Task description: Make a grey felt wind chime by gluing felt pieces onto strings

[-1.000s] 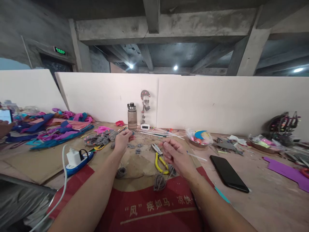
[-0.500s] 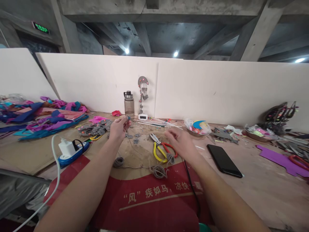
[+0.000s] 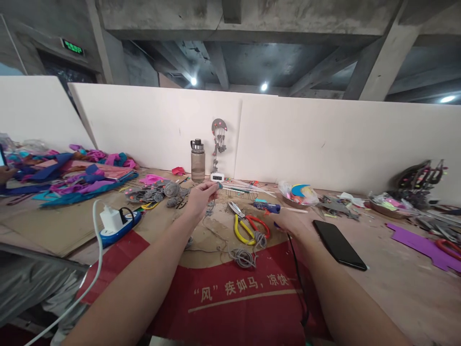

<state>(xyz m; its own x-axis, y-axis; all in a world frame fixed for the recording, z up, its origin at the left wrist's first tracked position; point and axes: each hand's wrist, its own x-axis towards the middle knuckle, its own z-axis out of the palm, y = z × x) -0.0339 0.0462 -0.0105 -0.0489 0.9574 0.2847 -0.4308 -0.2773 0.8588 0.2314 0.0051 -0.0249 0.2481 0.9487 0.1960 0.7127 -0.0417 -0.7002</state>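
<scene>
My left hand pinches a small grey-teal piece between its fingertips, with grey yarn pieces hanging or lying just below it. My right hand is wrapped round the handle of a blue glue gun, whose nozzle points left and whose black cord runs down toward me. Scissors with yellow and red handles lie open between my hands. Loops of grey yarn rest on the red printed sheet in front.
A water bottle and small white clock stand at the back. A black phone lies right, a blue power strip left. Coloured fabric covers the far left, where another person's hand shows.
My left hand has moved right with the small piece. My right hand has gone right and now holds the glue gun, which is now visible. The view has shifted slightly.
</scene>
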